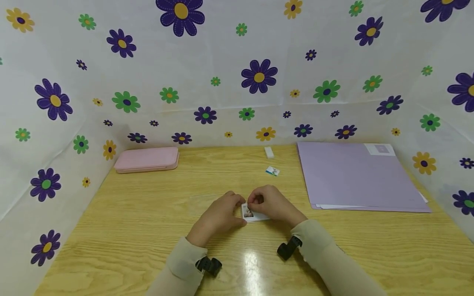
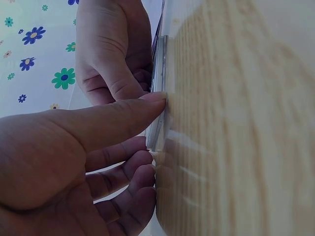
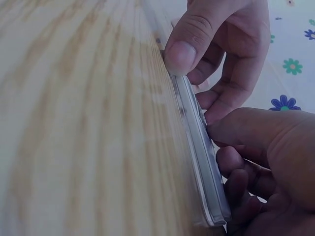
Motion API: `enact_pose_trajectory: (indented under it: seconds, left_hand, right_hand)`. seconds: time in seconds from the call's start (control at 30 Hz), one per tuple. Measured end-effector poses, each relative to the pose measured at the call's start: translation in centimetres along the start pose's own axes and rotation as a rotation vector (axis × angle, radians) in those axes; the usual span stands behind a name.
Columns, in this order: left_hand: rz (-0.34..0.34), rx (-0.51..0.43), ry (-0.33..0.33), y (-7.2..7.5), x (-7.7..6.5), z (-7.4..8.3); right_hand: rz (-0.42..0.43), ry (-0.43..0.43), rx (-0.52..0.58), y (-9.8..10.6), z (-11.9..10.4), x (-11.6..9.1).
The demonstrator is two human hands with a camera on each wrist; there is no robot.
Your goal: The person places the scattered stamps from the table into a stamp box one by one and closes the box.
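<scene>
A thin, flat white slab with rounded corners [image 1: 257, 218] lies on the table between both hands, a small picture [image 1: 248, 213] on its upper face. My left hand [image 1: 221, 213] holds the slab at its left end, thumb on the near edge and fingers at the far edge. Over the slab, my right hand [image 1: 275, 204] has its fingers curled, with thumb and forefinger pinched together at the picture's upper edge. In the right wrist view the slab [image 3: 209, 172] shows side-on in clear and grey layers, with the right thumb against its face. The right palm covers its right end.
A pink case [image 1: 147, 159] stands at the back left. Behind the hands lie a white block [image 1: 269, 152] and a small printed packet [image 1: 273, 171]. A purple folder [image 1: 355, 176] with papers under it is at the right. Left of the hands lies a faint clear sheet [image 1: 200, 204].
</scene>
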State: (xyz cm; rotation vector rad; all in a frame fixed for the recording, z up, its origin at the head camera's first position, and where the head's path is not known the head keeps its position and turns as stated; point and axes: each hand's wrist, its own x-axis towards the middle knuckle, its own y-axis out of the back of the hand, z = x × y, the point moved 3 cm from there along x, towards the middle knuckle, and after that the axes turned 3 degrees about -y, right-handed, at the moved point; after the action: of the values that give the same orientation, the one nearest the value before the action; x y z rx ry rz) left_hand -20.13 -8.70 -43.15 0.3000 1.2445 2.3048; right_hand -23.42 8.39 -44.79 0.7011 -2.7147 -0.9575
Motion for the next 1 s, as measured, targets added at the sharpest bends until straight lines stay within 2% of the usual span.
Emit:
enact_pose_trajectory:
  seconds: [0.4,0.6,0.8,1.0]
  left_hand:
    - [-0.013,-0.018,-0.003,0.0,0.0,0.1]
    - [-0.007,-0.011,-0.018,0.1,0.0,0.0]
    - [0.007,-0.020,-0.020,0.0,0.2,-0.2]
    - [0.010,-0.024,-0.021,-0.1,0.2,-0.3]
  right_hand:
    - [-0.003,-0.055,0.048,0.5,0.1,-0.1]
    - [0.008,-0.056,0.090,0.9,0.7,0.0]
    - [0.046,-0.053,0.132,2.0,0.6,0.0]
    - [0.100,-0.072,0.108,3.2,0.1,-0.3]
